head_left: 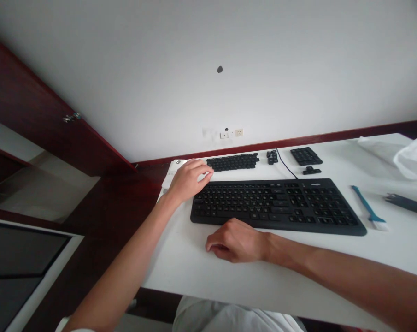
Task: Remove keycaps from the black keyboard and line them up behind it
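A black keyboard point(327, 226) lies on the white table, and its key positions look like bare sockets. Behind its left end, my left hand point(191, 179) has thumb and index finger pinched together, beside a block of loose black keycaps point(232, 162). Whatever may be between those fingertips is too small to make out. My right hand point(234, 240) rests at the keyboard's front edge with its fingers curled in, and nothing shows in it. Smaller groups hold navigation keycaps point(272, 157), number-pad keycaps point(305, 156) and arrow keycaps point(311, 170).
A blue brush point(365, 205) with white bristles lies right of the keyboard, near a dark tool-like object point(407, 203). A white plastic bag point(412, 157) sits at the back right. White paper point(172, 173) lies at the left edge. The keyboard cable point(286, 165) runs to the back.
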`<act>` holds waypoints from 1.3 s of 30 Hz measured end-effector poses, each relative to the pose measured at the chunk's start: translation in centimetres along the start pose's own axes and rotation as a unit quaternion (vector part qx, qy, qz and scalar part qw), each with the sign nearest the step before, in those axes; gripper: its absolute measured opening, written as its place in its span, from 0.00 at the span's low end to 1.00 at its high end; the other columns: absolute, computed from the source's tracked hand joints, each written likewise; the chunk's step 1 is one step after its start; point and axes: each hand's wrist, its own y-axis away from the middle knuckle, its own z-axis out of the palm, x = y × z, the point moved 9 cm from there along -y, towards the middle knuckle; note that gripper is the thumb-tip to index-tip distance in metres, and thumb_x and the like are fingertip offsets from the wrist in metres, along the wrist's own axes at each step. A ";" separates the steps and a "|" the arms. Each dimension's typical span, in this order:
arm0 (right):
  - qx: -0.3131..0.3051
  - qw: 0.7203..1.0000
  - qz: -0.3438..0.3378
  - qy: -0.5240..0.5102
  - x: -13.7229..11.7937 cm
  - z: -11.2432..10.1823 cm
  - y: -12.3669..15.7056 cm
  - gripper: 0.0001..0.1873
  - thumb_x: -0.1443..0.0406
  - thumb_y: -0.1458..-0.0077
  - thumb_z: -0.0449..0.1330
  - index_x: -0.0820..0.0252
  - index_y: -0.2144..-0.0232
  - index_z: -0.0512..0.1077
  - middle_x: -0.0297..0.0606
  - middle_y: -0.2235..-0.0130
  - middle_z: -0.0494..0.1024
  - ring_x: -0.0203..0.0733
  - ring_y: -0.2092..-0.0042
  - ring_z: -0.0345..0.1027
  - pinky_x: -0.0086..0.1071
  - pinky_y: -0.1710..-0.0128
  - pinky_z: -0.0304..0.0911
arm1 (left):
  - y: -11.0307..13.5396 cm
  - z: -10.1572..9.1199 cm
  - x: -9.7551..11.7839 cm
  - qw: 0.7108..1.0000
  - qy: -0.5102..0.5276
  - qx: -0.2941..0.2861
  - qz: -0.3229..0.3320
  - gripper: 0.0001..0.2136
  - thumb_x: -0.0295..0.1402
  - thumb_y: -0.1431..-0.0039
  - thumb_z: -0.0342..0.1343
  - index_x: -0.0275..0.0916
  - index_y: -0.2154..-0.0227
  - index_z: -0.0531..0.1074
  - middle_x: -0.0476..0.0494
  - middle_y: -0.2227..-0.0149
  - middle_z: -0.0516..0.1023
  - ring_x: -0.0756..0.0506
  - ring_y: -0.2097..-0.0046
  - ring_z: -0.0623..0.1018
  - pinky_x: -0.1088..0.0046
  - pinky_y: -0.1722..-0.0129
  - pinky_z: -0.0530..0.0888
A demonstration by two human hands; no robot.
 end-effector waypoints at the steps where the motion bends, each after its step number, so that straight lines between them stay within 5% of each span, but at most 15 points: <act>1: 0.000 1.000 -0.001 -0.001 0.0 0.0 0.0 0.12 0.66 0.36 0.57 0.52 0.55 0.79 0.33 0.63 0.85 0.37 0.66 0.76 0.30 0.68 0.57 | 0.6 0.5 -0.3 0.999 0.027 -0.045 -0.009 0.10 0.36 0.30 0.54 0.43 0.61 0.81 0.45 0.61 0.81 0.44 0.57 0.78 0.65 0.51 0.73; 4: 0.000 1.000 -0.004 -0.006 0.0 0.0 0.1 0.12 0.65 0.36 0.57 0.52 0.55 0.79 0.33 0.62 0.85 0.37 0.65 0.77 0.30 0.68 0.57 | 3.2 1.3 -1.4 0.986 0.070 -0.143 -0.042 0.09 0.37 0.31 0.58 0.45 0.62 0.82 0.46 0.60 0.83 0.45 0.58 0.80 0.66 0.53 0.74; 10: -0.001 1.000 -0.008 0.002 0.0 0.1 0.1 0.12 0.65 0.36 0.57 0.52 0.54 0.79 0.33 0.63 0.85 0.37 0.66 0.76 0.30 0.68 0.57 | 6.7 1.8 -2.0 0.981 0.054 -0.174 -0.063 0.07 0.37 0.33 0.60 0.46 0.64 0.83 0.45 0.60 0.84 0.42 0.55 0.80 0.63 0.50 0.75; 27: 0.008 1.000 -0.001 0.005 -0.1 -0.2 0.0 0.14 0.67 0.38 0.57 0.52 0.54 0.80 0.34 0.63 0.85 0.38 0.66 0.77 0.31 0.68 0.57 | 6.3 2.0 -1.0 0.975 0.012 -0.200 -0.093 0.06 0.28 0.41 0.61 0.43 0.73 0.77 0.48 0.66 0.81 0.44 0.61 0.79 0.69 0.61 0.72; 34: 0.010 1.000 -0.004 0.017 0.0 -0.2 0.0 0.13 0.66 0.38 0.57 0.52 0.55 0.80 0.34 0.64 0.85 0.38 0.67 0.76 0.31 0.68 0.57 | 6.9 2.4 -3.1 0.970 0.062 -0.187 -0.146 0.07 0.36 0.39 0.62 0.47 0.58 0.81 0.49 0.62 0.84 0.46 0.66 0.76 0.70 0.63 0.72; 39: 0.013 1.000 -0.007 0.014 0.1 -0.1 0.0 0.13 0.66 0.38 0.57 0.52 0.55 0.80 0.34 0.65 0.85 0.37 0.68 0.75 0.30 0.68 0.57 | 7.2 3.1 -3.9 0.965 0.085 -0.190 -0.159 0.09 0.37 0.37 0.61 0.46 0.57 0.82 0.48 0.63 0.83 0.46 0.65 0.76 0.71 0.63 0.71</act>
